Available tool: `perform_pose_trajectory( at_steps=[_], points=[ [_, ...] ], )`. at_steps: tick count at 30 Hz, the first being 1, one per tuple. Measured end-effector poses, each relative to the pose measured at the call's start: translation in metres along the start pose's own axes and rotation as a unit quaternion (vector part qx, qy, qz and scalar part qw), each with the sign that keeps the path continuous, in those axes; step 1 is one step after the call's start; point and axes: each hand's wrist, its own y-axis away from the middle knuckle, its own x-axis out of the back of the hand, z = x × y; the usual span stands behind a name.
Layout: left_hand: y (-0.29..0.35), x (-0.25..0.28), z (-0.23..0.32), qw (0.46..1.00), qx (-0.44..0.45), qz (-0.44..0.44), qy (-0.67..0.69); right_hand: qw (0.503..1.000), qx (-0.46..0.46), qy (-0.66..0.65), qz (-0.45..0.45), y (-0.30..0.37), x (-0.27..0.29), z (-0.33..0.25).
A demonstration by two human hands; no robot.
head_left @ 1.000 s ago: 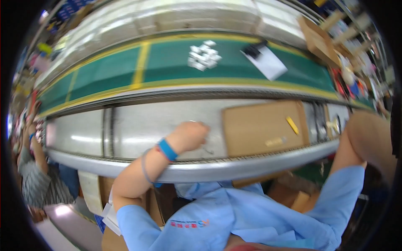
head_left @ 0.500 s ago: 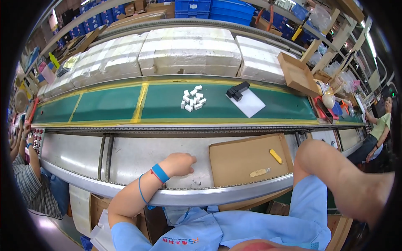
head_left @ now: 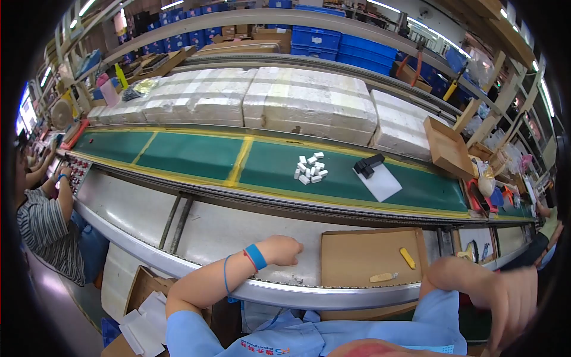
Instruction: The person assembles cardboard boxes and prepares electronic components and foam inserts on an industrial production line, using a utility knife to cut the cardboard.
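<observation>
My left hand point(head_left: 282, 250), with a blue band on the wrist, rests over the bare metal ledge left of a shallow cardboard tray point(head_left: 373, 237). Its fingers are curled in, and nothing shows in them. My right hand point(head_left: 514, 297) is raised at the far right, bent at the wrist with the fingers hanging down and the thumb apart; no object is visible in it. In the tray lie a yellow-handled tool point(head_left: 408, 258) and a tan, elongated piece point(head_left: 382, 277). Beyond, on the green belt, sit several small white blocks point(head_left: 310, 168) and black blocks point(head_left: 369, 165) on a white sheet point(head_left: 386, 185).
White foam boxes point(head_left: 309, 101) line the belt's far side. An open cardboard box point(head_left: 447, 147) leans at the right. Yellow tape point(head_left: 240, 160) crosses the green belt point(head_left: 196, 154). A person in a striped shirt point(head_left: 47, 232) works at the far left, and another person's arm point(head_left: 550, 226) shows at right.
The whole view has shifted and tilted. My right hand has swung lower with its fingers downward. My left hand stays curled over the ledge, now nearer the tray.
</observation>
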Motion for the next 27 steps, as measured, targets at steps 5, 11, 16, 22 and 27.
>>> perform_pose_trajectory(
  at_steps=[5, 11, 16, 22, 27],
  points=[
    [0.003, 0.0, 0.005, 1.0, 0.0, -0.005, -0.003, 0.963, -0.132, 0.033, 0.232, 0.082, 0.048, 0.002],
    [-0.001, 0.0, 0.008, 1.0, -0.001, -0.014, -0.005, 0.833, -0.331, -0.078, 0.437, 0.19, 0.067, 0.009],
    [-0.005, 0.001, 0.004, 1.0, 0.012, -0.01, 0.023, 0.616, -0.386, -0.112, 0.678, 0.252, 0.065, 0.048],
    [-0.002, 0.001, 0.002, 0.999, 0.001, 0.015, 0.034, 0.577, -0.517, -0.044, 0.631, 0.247, 0.057, 0.054],
    [-0.003, 0.0, 0.001, 1.0, 0.008, 0.007, 0.016, 0.594, -0.665, 0.146, 0.428, 0.24, 0.044, 0.075]
  ],
)
